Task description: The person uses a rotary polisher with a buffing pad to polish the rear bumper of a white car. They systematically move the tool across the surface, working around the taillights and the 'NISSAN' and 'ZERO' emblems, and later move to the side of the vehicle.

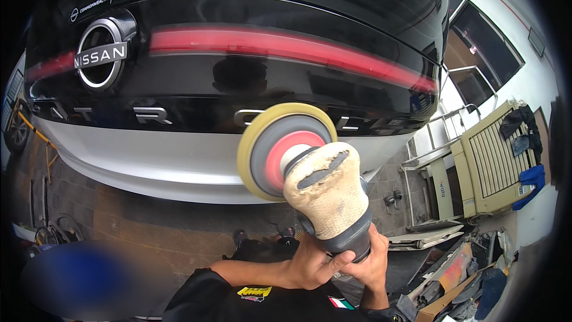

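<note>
A power polisher (328, 194) with a worn cream body, a black lower end and a round yellow-rimmed pad (249, 158) is held up in front of me. My left hand (313, 264) reaches in from the left and grips the dark lower end. On its other side my right hand (370, 262) is closed round the same part. Behind the pad stands the glossy black tailgate (185, 83) of a car, with a red light strip (250, 42) and a white bumper (149, 155). The pad covers some silver letters; whether it touches the car I cannot tell.
At the right stands a cream louvred cabinet (485, 167) with dark and blue cloths on it. Below it lies a heap of panels and cardboard (453, 274). A yellow stand (39, 134) and a car wheel (18, 131) are at the far left.
</note>
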`<move>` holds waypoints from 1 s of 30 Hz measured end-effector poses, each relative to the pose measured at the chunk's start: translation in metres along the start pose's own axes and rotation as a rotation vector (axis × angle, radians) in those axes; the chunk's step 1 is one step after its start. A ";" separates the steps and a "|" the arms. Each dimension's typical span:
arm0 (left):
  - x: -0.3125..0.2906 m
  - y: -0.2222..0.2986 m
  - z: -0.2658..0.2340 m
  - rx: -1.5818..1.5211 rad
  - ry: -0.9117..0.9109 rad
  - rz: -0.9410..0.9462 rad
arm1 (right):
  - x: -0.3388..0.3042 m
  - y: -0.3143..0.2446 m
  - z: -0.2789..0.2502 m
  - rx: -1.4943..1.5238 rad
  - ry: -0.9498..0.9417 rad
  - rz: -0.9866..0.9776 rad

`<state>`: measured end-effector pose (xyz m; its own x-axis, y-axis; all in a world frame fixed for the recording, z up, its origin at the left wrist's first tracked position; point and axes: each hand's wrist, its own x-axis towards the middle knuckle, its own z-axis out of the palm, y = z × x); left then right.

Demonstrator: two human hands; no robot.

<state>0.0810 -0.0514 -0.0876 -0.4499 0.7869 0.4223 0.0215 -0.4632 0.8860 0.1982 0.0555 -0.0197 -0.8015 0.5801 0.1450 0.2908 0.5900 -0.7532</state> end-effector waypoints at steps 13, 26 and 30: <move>-0.006 -0.026 0.023 -0.255 -0.091 -0.010 | -0.035 0.020 -0.005 -0.207 0.152 0.002; 0.028 -0.046 0.013 -0.455 -0.303 -0.060 | -0.012 0.021 -0.007 -0.650 0.410 -0.414; 0.029 -0.032 0.010 -0.599 -0.410 -0.283 | -0.020 0.021 -0.014 -0.689 0.413 -0.403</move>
<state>0.0761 -0.0101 -0.1015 0.0020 0.9420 0.3355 -0.5836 -0.2713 0.7653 0.2281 0.0643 -0.0294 -0.6972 0.3337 0.6345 0.3841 0.9212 -0.0624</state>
